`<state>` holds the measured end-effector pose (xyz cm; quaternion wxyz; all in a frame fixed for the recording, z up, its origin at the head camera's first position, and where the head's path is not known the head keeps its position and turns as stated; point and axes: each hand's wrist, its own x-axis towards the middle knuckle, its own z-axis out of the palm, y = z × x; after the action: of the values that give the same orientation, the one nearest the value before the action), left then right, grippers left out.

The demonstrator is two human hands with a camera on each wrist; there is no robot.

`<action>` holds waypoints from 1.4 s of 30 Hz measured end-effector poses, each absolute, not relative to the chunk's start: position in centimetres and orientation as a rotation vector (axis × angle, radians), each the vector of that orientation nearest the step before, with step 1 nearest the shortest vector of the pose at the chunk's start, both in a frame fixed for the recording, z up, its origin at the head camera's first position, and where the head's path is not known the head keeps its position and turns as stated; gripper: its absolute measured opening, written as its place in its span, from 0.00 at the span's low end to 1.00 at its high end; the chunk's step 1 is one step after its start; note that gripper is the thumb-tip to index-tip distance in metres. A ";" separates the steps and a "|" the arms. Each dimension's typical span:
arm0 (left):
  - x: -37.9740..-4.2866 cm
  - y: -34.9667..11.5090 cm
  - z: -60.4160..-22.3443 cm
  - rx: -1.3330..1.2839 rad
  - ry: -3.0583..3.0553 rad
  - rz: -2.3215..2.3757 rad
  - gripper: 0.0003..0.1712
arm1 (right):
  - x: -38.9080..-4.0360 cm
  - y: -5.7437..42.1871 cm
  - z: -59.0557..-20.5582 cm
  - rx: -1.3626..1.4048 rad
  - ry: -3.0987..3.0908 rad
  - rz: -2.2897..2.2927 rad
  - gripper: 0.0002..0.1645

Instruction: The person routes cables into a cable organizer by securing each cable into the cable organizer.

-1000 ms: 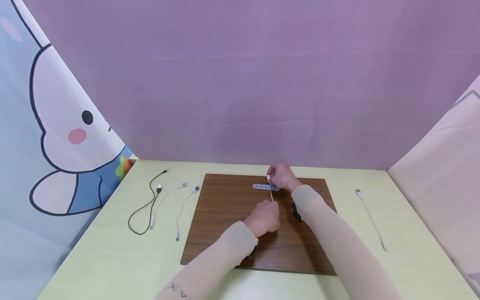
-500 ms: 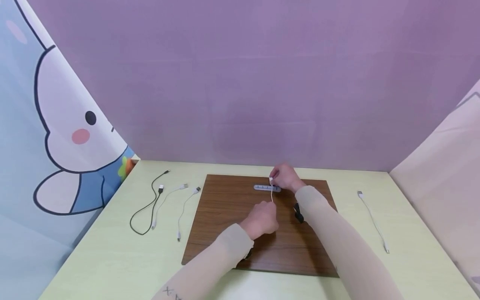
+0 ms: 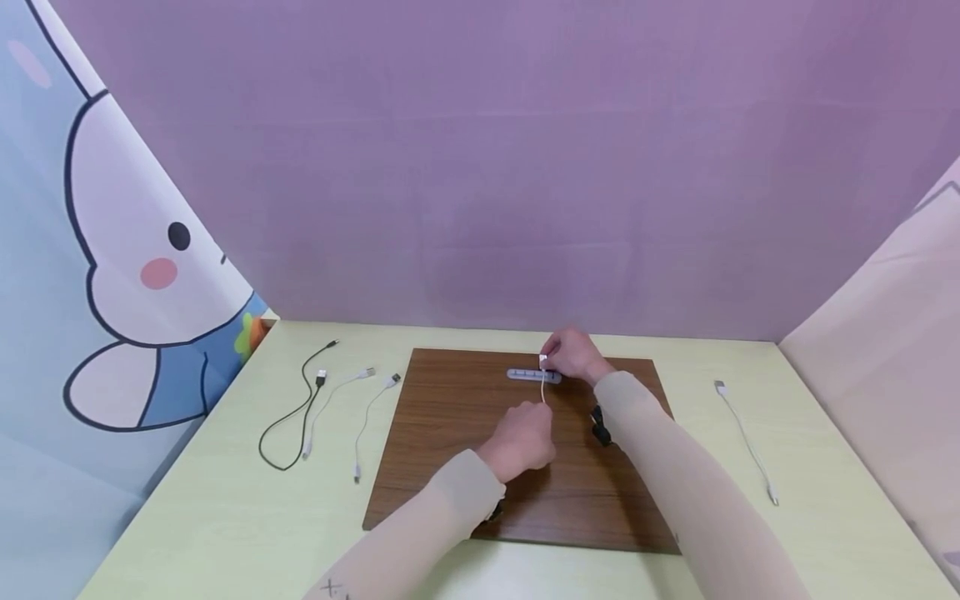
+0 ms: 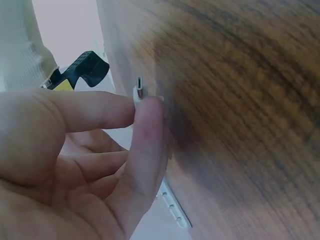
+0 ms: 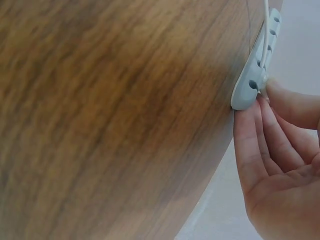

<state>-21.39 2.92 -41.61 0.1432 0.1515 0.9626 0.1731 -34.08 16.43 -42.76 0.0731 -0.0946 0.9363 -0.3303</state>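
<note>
Stretching between two hands in the head view, a white cable (image 3: 543,390) crosses the clip strip (image 3: 522,374) near its right end. The strip lies near the far edge of a brown board (image 3: 442,433) on the table (image 3: 225,525). The right hand (image 3: 574,355) pinches the cable's far end just past the strip; the left hand (image 3: 522,437) grips its near end over the board. Left of the board lie a black cord (image 3: 282,423), a white cord (image 3: 327,402) and a thin cord (image 3: 364,423); to its right lies a short cord (image 3: 746,437).

From the left wrist, thumb and finger pinch a plug (image 4: 139,89), its metal tip poking past them. Part of the strip shows lower down.

From the right wrist, thumb and fingers pinch the other end close beside the strip's end slot (image 5: 253,84). Whether the cable sits in a slot, I cannot tell.
</note>
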 end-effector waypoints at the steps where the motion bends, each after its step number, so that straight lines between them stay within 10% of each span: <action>1: -21.3 2.9 -41.6 0.431 2.769 0.501 0.07 | -34.0 16.4 -42.7 -0.291 2.812 -0.991 0.11; 42: -20.6 4.2 -42.2 0.441 2.805 0.291 0.06 | -29.5 23.1 -41.3 -0.419 2.919 -0.831 0.13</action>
<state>-20.61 4.18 -42.23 0.1431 0.1530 0.9726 0.1009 -29.54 23.10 -41.32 0.0388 -0.1368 0.9520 -0.2712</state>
